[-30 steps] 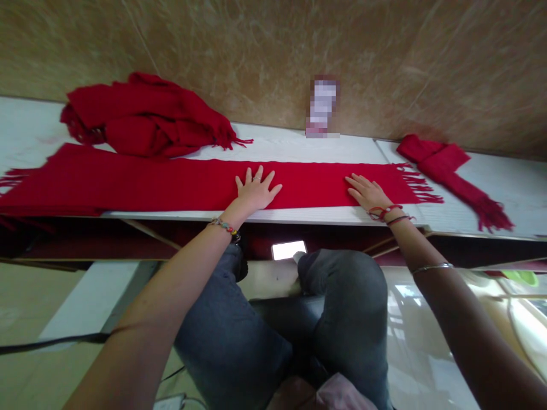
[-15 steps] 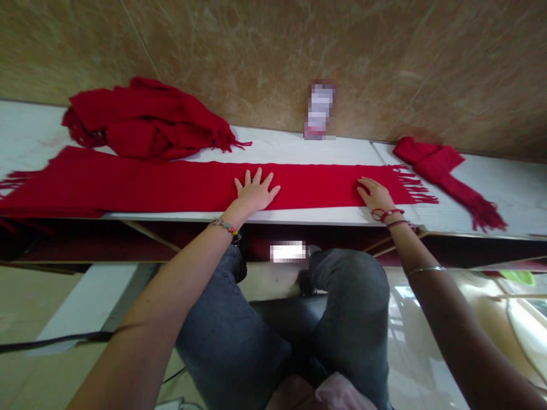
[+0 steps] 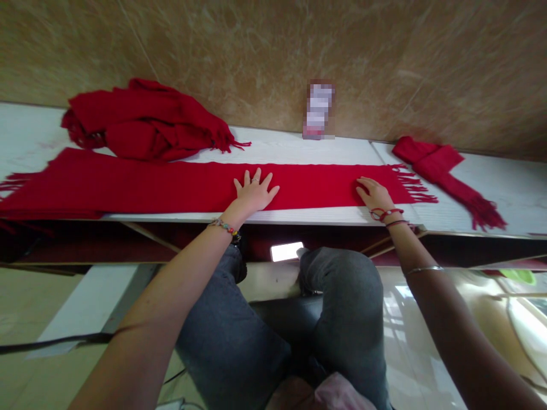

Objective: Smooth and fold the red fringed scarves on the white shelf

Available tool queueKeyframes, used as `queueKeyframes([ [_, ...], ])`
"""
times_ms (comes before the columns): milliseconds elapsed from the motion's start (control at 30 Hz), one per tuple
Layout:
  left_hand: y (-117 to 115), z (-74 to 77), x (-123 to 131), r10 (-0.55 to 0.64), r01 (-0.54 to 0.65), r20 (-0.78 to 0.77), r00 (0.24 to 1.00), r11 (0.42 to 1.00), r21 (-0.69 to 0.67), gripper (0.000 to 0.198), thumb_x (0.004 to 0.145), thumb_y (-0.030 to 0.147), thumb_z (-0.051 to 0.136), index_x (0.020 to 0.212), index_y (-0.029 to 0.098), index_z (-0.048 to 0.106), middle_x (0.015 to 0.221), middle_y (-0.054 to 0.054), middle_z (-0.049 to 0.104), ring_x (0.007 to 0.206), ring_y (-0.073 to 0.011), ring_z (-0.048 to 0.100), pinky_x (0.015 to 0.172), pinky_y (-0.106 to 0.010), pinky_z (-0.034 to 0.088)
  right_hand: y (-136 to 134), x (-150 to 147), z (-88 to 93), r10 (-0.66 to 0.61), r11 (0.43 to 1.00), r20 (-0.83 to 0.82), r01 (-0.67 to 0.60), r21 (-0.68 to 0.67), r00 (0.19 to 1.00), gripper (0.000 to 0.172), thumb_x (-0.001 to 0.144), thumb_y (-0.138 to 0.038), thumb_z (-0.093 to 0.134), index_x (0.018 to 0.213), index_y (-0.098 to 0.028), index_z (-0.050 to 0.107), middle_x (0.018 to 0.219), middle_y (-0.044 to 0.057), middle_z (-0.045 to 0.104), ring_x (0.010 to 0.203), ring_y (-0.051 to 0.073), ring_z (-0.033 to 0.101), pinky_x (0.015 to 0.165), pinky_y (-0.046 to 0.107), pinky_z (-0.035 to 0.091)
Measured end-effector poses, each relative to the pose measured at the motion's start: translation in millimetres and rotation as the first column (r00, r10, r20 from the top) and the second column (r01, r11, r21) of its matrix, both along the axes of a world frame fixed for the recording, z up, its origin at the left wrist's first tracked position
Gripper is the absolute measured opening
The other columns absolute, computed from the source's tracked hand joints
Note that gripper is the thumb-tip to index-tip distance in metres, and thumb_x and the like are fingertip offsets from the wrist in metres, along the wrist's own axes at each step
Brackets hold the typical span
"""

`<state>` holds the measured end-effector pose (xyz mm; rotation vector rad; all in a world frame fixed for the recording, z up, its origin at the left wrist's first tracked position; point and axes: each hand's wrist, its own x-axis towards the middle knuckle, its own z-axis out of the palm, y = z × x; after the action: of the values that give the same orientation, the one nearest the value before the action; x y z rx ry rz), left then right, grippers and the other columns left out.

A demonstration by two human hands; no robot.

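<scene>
A long red scarf with fringed ends lies stretched along the white tabletop in front of me. My left hand rests flat on its middle, fingers spread, a ring on one of them. Near the scarf's right fringe, my right hand lies on the cloth with its fingers stretched out and the thumb apart. Neither hand grips anything. Behind the scarf on the left sits a crumpled heap of red cloth with fringes. To the right, a folded red scarf lies at a slant.
The narrow white table runs along a brown marbled wall. A blurred-out upright item stands at the wall. Below the front edge are open dark-red compartments and a bright, phone-like screen by my knees.
My right knee has shifted slightly to the left. Both hands and the scarf have stayed in place.
</scene>
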<state>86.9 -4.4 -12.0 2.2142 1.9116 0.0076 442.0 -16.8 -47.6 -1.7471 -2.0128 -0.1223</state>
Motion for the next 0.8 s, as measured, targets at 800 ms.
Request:
queueKeyframes([
  [800, 0.9, 1.8, 1.4, 0.006, -0.006, 0.013, 1.0, 1.0, -0.012, 0.066, 0.091, 0.058, 0.018, 0.15, 0.028, 0.02, 0.16, -0.005, 0.007, 0.144, -0.0375, 0.003, 0.112, -0.063, 0.008, 0.0, 0.6, 1.1, 0.001, 1.0, 0.024, -0.001, -0.011, 1.0, 0.039, 0.085, -0.029, 0.045, 0.115, -0.014, 0.065, 0.122, 0.014, 0.064, 0.116, 0.028, 0.058, 0.101, 0.047, 0.045],
])
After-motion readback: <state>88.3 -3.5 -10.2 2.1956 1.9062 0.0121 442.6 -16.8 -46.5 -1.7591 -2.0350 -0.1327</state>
